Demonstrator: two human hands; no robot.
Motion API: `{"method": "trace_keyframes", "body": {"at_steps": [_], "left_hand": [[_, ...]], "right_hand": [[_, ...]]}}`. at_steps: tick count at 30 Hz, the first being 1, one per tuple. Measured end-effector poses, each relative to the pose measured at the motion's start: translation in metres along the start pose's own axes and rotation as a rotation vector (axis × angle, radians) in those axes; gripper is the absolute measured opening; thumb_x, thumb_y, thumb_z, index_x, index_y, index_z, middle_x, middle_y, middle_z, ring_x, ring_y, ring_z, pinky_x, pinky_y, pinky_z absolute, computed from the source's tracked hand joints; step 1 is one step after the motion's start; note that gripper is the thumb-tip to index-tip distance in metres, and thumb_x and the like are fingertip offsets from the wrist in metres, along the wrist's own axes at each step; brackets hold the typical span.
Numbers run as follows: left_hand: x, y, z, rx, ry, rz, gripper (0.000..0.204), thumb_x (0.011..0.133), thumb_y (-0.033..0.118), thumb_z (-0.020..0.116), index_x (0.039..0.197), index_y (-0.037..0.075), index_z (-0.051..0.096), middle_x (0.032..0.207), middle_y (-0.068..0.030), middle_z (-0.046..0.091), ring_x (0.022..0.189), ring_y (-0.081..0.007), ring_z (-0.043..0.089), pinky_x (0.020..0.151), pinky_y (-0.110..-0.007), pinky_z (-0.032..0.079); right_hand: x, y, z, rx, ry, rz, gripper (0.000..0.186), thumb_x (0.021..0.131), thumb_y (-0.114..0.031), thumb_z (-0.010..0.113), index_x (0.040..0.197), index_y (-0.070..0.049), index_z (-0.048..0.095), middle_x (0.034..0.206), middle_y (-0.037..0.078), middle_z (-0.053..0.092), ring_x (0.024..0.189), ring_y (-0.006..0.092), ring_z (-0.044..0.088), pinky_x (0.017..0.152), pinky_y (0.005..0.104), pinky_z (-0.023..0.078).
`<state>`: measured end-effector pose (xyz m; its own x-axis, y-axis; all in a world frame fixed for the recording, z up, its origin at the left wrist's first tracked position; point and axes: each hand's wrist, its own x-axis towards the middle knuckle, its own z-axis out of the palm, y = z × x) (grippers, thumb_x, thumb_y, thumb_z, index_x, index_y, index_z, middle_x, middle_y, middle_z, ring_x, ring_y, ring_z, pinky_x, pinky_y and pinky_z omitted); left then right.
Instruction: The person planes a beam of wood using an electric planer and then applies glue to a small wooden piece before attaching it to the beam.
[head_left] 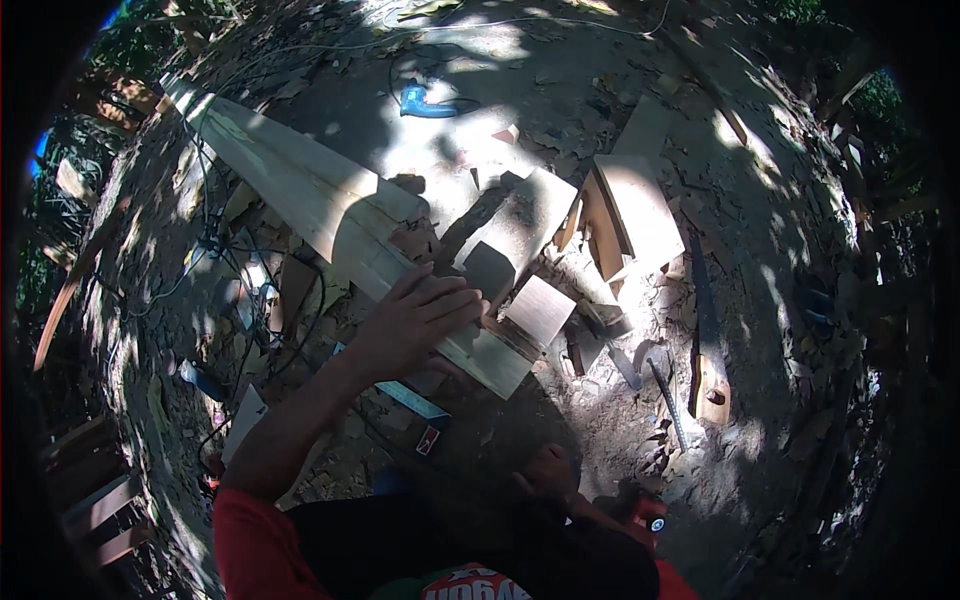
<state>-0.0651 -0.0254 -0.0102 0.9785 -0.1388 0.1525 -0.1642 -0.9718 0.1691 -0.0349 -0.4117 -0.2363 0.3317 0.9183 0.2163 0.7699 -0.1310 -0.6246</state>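
My left hand (pixel 428 318) rests over a long pale wooden plank (pixel 300 200), near its lower right end, with its fingers extended and slightly bent beside small wood pieces. My right hand (pixel 545 470) is low in shadow near my lap, its fingers curled; whether it holds anything is hidden. A square pale block (pixel 538 312) lies just right of my left hand, with a wider board (pixel 540 210) above it. Below the plank is a metal square (pixel 405 400). To the right lie a thin metal rod or rule (pixel 665 400) and a wooden-handled saw (pixel 712 390).
A blue power tool (pixel 425 102) lies on the dirt at the top. An upright wooden piece (pixel 630 215) stands at right. Tangled cables (pixel 210 250), offcuts and a dark-handled tool (pixel 200 380) lie at left. A red object (pixel 645 515) sits by my right side, and leaves litter the ground.
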Motion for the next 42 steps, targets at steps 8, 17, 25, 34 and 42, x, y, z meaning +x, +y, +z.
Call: {"method": "trace_keyframes", "body": {"at_steps": [8, 17, 25, 34, 42], "left_hand": [[0.002, -0.002, 0.001, 0.022, 0.032, 0.037, 0.081, 0.078, 0.063, 0.063, 0.141, 0.013, 0.056, 0.142, -0.0021, 0.058, 0.138, -0.0223, 0.048, 0.121, -0.050, 0.027], [0.004, 0.001, 0.000, 0.009, 0.049, 0.038, 0.081, 0.076, 0.061, 0.064, 0.140, 0.012, 0.056, 0.140, -0.0023, 0.059, 0.136, -0.0224, 0.049, 0.121, -0.050, 0.029], [0.004, 0.001, -0.002, 0.005, 0.053, 0.042, 0.083, 0.074, 0.060, 0.065, 0.140, 0.011, 0.056, 0.140, -0.0022, 0.059, 0.136, -0.0231, 0.049, 0.120, -0.050, 0.030], [0.004, 0.002, -0.004, 0.035, 0.018, 0.041, 0.085, 0.074, 0.061, 0.066, 0.142, 0.010, 0.055, 0.141, -0.0040, 0.058, 0.137, -0.0243, 0.049, 0.120, -0.050, 0.030], [0.004, 0.002, -0.005, 0.032, 0.018, 0.042, 0.085, 0.075, 0.061, 0.065, 0.142, 0.010, 0.054, 0.141, -0.0039, 0.059, 0.137, -0.0241, 0.048, 0.121, -0.050, 0.029]], "right_hand": [[0.013, 0.000, 0.008, -0.085, -0.037, 0.113, 0.018, 0.084, -0.025, 0.076, 0.075, -0.010, 0.070, 0.074, 0.008, 0.068, 0.076, 0.0255, 0.067, 0.080, 0.0416, 0.050], [0.017, -0.001, 0.007, -0.061, 0.020, 0.112, 0.023, 0.082, -0.024, 0.077, 0.068, -0.009, 0.066, 0.069, 0.009, 0.065, 0.071, 0.0281, 0.065, 0.077, 0.0435, 0.050], [0.017, -0.002, 0.007, -0.068, 0.004, 0.119, 0.023, 0.081, -0.022, 0.077, 0.068, -0.008, 0.066, 0.068, 0.009, 0.065, 0.070, 0.0287, 0.064, 0.076, 0.0432, 0.049], [0.019, -0.002, 0.004, -0.062, 0.014, 0.114, 0.025, 0.082, -0.022, 0.077, 0.066, -0.008, 0.064, 0.069, 0.009, 0.066, 0.071, 0.0281, 0.064, 0.076, 0.0429, 0.050], [0.018, -0.001, 0.008, -0.065, 0.020, 0.115, 0.021, 0.083, -0.022, 0.076, 0.069, -0.008, 0.067, 0.069, 0.009, 0.067, 0.071, 0.0275, 0.065, 0.077, 0.0426, 0.050]]}}
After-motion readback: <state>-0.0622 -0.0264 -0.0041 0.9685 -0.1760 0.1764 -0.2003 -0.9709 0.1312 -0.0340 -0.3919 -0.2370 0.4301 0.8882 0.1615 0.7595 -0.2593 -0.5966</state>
